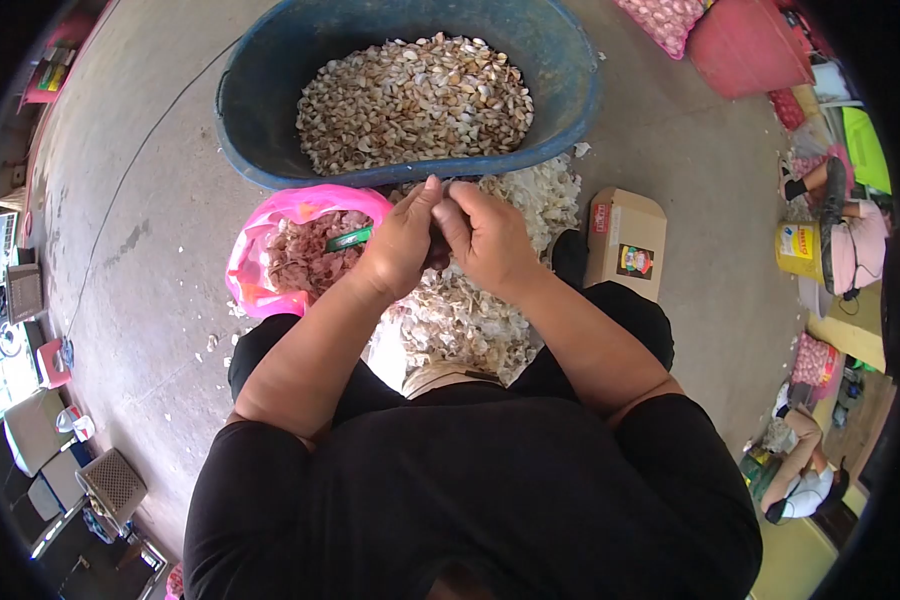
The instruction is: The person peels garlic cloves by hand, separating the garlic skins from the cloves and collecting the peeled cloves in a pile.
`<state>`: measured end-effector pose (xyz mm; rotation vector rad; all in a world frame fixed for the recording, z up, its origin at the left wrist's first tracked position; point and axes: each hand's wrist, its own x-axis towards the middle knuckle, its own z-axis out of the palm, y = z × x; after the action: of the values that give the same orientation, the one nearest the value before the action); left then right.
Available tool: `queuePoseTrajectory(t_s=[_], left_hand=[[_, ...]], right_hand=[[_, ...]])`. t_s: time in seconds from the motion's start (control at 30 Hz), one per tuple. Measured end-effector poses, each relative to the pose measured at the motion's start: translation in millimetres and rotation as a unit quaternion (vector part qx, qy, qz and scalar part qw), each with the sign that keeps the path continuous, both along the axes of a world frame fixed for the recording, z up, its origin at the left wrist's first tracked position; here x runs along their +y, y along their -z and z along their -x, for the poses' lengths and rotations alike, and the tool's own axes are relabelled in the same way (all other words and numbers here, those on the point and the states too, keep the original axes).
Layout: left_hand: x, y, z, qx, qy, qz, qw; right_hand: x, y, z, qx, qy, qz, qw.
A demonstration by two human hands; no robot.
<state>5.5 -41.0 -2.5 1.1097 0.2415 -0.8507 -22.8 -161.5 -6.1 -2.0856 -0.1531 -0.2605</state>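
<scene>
Clove point(443, 187) — barely visible — sits pinched between the fingertips of the left grip point(402, 245) and right grip point(488, 235), both closed on it at the tub point(370, 178) rim, over the skins point(470, 320) — a green handle point(350, 238) jutting from the left.

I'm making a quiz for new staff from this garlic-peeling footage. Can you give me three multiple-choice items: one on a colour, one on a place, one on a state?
1. What colour is the tub holding the garlic cloves?
A blue
B red
C white

2. Where is the cardboard box?
A inside the tub
B on the floor to the person's right
C on the person's lap

3. How do the left hand and right hand stand?
A spread wide apart
B resting in the tub
C together, fingertips meeting

Answers:
1 A, its rim and wall are blue.
2 B, it sits on the floor right of the arms.
3 C, the hands meet just below the tub's rim.
</scene>
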Motion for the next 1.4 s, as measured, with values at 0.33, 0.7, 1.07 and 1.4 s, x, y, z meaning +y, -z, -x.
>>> queuePoseTrajectory(t_s=[0.33, 0.7, 1.07, 1.4], left_hand=[[3, 3, -4, 0.056, -0.029, 0.058, 0.996], [-2, -4, 2, 0.127, 0.027, 0.052, 0.99], [-15, 2, 5, 0.026, -0.08, 0.017, 0.996], [3, 20, -15, -0.03, -0.093, 0.043, 0.994]], right_hand=[[-25, 11, -19, 0.272, 0.082, -0.239, 0.929], [0, -2, 4, -0.031, -0.01, 0.059, 0.998], [-6, 8, -6, 0.091, 0.045, -0.228, 0.968], [-27, 10, -13, 0.309, -0.052, -0.258, 0.914]])
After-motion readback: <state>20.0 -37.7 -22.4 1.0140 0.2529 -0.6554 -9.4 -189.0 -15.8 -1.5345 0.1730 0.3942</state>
